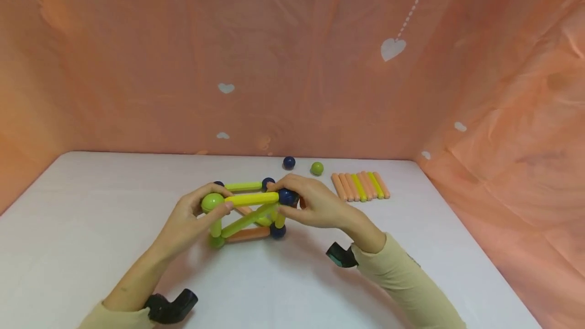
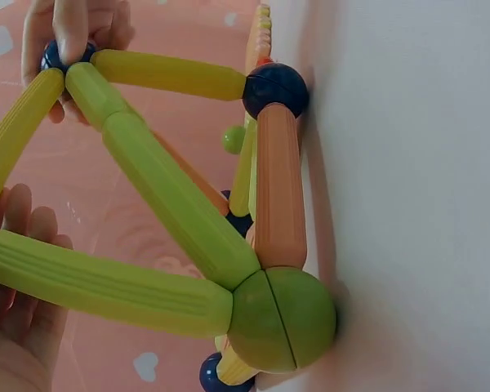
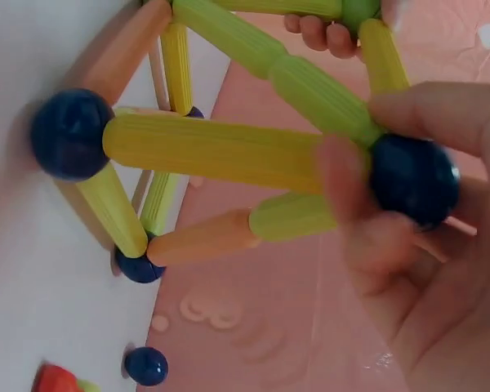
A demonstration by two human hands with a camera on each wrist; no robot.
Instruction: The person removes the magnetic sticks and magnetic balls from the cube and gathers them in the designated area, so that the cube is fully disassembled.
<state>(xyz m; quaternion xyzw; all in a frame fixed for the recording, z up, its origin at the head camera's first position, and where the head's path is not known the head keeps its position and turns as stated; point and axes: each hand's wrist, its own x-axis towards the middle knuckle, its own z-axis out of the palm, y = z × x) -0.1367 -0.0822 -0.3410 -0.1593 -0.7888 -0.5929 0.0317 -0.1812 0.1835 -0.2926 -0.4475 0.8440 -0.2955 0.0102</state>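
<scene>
A frame of ball joints and ribbed rods, seemingly a magnetic building set, stands on the table between both hands. My left hand (image 1: 192, 213) holds its upper left green ball (image 1: 212, 202), the thumb lying by the end of a yellow rod (image 1: 253, 199). At that rod's other end, my right hand (image 1: 317, 204) pinches a dark blue ball (image 1: 287, 197) between thumb and fingers; the right wrist view shows this grip on the ball (image 3: 414, 181) closely. A diagonal made of two light green rods (image 2: 163, 192) runs down to a lower green ball (image 2: 284, 320). Fingers partly hide the far side.
Behind the frame lie a loose dark blue ball (image 1: 289, 162) and a loose green ball (image 1: 317, 168). To the right, several orange and yellow rods (image 1: 361, 186) lie side by side. A pink cloth (image 1: 292, 65) with hearts hangs behind the white table (image 1: 91, 227).
</scene>
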